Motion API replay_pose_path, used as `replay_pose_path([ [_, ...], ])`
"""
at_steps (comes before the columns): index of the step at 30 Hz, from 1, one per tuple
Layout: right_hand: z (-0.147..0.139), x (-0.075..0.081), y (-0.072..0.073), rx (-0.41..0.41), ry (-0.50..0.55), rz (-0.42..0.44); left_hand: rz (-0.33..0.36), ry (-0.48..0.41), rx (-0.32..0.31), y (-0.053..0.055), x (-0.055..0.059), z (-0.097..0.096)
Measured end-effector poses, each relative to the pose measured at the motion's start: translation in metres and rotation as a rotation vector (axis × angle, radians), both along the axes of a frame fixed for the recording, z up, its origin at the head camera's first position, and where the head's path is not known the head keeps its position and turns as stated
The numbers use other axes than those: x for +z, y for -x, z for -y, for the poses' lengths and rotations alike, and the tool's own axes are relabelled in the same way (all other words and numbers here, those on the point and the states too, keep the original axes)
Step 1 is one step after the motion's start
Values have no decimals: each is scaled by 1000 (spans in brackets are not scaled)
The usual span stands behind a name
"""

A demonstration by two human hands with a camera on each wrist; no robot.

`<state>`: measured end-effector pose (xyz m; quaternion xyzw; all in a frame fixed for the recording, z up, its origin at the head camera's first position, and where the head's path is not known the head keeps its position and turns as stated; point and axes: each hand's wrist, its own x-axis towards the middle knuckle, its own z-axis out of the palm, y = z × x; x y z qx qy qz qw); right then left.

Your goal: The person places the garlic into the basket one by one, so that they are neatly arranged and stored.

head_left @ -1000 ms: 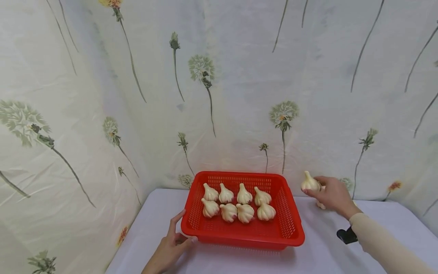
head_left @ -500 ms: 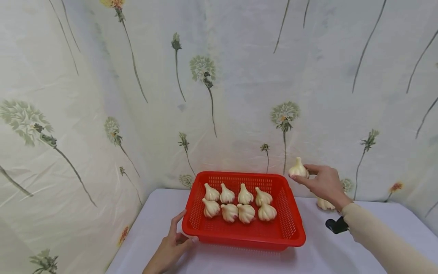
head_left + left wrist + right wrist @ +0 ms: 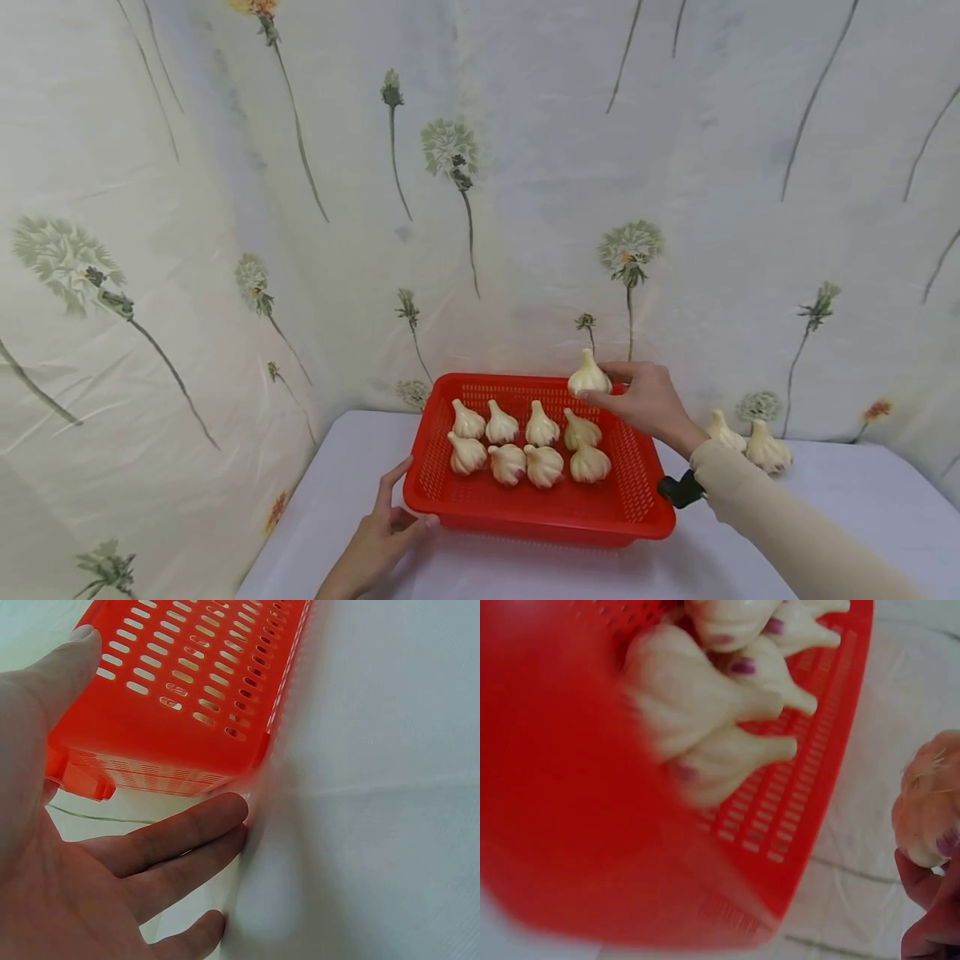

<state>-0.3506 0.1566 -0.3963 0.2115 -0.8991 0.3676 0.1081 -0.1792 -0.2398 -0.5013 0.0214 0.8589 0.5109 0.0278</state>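
Note:
A red plastic basket (image 3: 525, 527) with slotted walls holds several garlic bulbs (image 3: 507, 464) in two rows. My right hand (image 3: 647, 406) pinches one more garlic bulb (image 3: 589, 377) between thumb and fingers, stem up, over the basket's back right part. In the right wrist view that held bulb (image 3: 928, 801) shows its root end, apart from the basket. My left hand (image 3: 381, 533) is at the basket's front left corner. In the left wrist view its thumb (image 3: 75, 664) lies against the basket wall, and the lower fingers (image 3: 187, 836) stretch out beside the corner.
Two garlic bulbs (image 3: 768, 448) stand on the white table (image 3: 847, 500) at the right, behind the right forearm. A white curtain (image 3: 525, 167) printed with dandelions hangs close behind the table and along its left. A black wrist mount (image 3: 681, 489) hangs below the right sleeve.
My right hand has carried the garlic bulb leftward from the table's right side to over the basket, uncovering the two bulbs there. The left hand keeps its place at the corner.

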Motion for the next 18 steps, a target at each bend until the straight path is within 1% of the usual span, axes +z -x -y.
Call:
replay_pose_path([
  [5,20,-4,3,96,37,14,-8,4,-1,0,0,1],
  [9,32,-7,6,137,27,24,-9,1,-7,0,0,1],
  [14,47,-9,4,168,-2,81,1,-2,-7,0,2,1],
  [18,61,-11,-1,216,10,138,6,-10,-5,0,2,1],
])
